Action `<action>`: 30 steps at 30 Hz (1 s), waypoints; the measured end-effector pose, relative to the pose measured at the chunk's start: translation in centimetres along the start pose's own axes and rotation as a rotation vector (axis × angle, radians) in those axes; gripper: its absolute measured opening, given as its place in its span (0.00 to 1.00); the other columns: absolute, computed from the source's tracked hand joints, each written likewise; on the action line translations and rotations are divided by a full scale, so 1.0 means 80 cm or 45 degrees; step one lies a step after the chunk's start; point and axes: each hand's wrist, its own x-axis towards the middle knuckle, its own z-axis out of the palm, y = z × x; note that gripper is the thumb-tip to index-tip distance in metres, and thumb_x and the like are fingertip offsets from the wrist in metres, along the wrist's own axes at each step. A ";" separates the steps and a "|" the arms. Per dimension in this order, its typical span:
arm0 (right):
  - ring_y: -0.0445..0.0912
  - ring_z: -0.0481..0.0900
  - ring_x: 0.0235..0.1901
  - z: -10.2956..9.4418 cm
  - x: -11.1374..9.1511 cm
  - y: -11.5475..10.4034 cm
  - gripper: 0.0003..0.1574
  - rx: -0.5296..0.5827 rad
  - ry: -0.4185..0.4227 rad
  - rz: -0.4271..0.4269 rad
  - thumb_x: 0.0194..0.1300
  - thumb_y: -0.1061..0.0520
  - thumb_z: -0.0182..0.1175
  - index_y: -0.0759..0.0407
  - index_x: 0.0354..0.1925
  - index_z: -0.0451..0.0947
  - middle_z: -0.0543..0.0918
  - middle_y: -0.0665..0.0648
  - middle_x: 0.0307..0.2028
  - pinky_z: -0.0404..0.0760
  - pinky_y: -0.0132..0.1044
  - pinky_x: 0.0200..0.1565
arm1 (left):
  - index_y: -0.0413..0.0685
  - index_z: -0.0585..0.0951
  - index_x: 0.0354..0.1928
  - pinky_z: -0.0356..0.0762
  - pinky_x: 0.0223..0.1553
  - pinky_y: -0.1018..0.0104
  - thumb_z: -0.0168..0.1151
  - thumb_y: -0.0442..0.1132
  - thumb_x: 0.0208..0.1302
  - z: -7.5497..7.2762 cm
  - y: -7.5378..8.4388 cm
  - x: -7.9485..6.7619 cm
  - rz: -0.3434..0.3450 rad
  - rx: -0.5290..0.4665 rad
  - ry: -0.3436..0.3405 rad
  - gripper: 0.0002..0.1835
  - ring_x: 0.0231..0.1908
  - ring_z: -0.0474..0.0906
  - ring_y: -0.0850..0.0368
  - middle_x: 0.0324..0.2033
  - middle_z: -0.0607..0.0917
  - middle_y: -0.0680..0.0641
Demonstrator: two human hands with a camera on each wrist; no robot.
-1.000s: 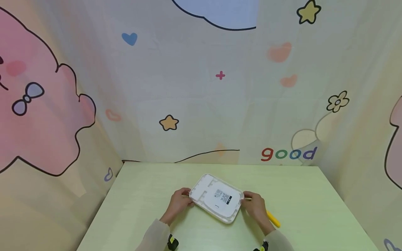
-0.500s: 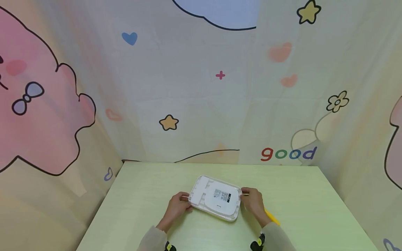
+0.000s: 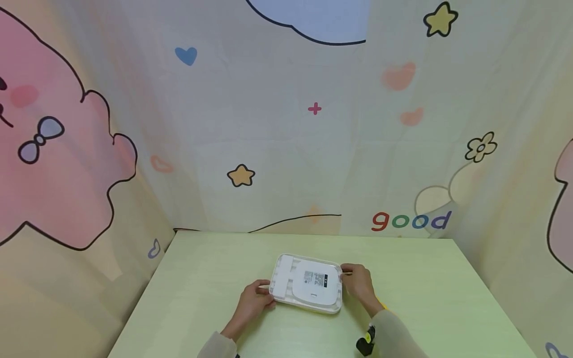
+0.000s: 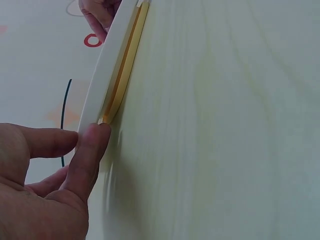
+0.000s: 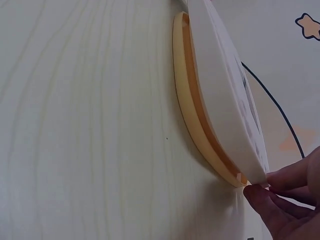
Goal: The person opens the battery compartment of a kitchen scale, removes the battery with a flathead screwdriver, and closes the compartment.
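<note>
White case (image 3: pixel 306 294) turned counterclockwise | both hands (image 3: pixel 251 301) (image 3: pixel 359 283) pinch its opposite ends | label (image 3: pixel 315 279) faces up

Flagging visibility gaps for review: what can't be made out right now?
Text of the printed label on the white casing, head view: too small to read.
Yellow object, head view: partly hidden by the right sleeve.
Right hand, left wrist view: cut off by the top edge.

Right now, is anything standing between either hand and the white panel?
Nothing visible: the left hand and right hand grip the white panel directly, at opposite ends. The yellow thing peeking out by the right sleeve lies off to the side, not between them.
</note>
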 end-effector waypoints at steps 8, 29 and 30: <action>0.51 0.85 0.41 0.004 0.011 0.000 0.20 -0.021 0.004 -0.055 0.59 0.67 0.58 0.68 0.50 0.83 0.88 0.64 0.43 0.84 0.41 0.41 | 0.29 0.71 0.57 0.87 0.36 0.64 0.64 0.23 0.57 0.001 -0.006 -0.006 -0.020 -0.051 -0.031 0.25 0.30 0.83 0.57 0.36 0.81 0.39; 0.55 0.85 0.44 0.007 0.009 -0.001 0.19 -0.037 0.049 -0.086 0.64 0.65 0.57 0.65 0.52 0.82 0.87 0.64 0.45 0.84 0.47 0.46 | 0.31 0.69 0.61 0.86 0.38 0.61 0.64 0.31 0.60 0.000 -0.004 -0.006 0.023 0.026 -0.023 0.27 0.37 0.83 0.55 0.45 0.82 0.35; 0.55 0.85 0.45 0.006 0.008 0.000 0.19 -0.033 0.055 -0.083 0.64 0.64 0.57 0.64 0.52 0.82 0.87 0.64 0.45 0.84 0.47 0.47 | 0.31 0.69 0.62 0.86 0.39 0.62 0.64 0.31 0.60 -0.001 -0.004 -0.005 0.026 0.033 -0.012 0.28 0.38 0.83 0.54 0.46 0.82 0.34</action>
